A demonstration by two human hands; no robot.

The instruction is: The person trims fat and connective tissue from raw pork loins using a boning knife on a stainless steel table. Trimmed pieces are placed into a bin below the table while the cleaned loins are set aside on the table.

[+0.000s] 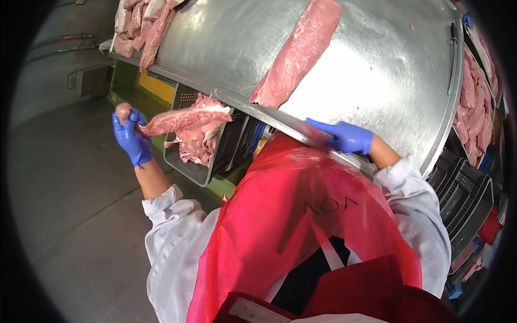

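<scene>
My left hand (132, 137), in a blue glove, is closed around one end of a long strip of meat (183, 119). The strip stretches right, above a grey perforated crate (200, 176) that holds meat trimmings (196, 148). At the table's near edge, my gloved right hand (347, 137) is closed on what looks like a knife (301, 128). Its blade is smeared by motion, and the handle is mostly hidden under the hand. A long pink loin of meat (299, 54) lies on the metal table (226, 43), its near end at the edge, just left of the knife hand.
Several meat pieces (141, 27) are heaped at the table's far left corner. More meat (474, 107) lies beyond the right edge, above dark crates (466, 199). A thin dark tool (452, 59) rests along the right rim. Grey floor (59, 188) spreads to the left.
</scene>
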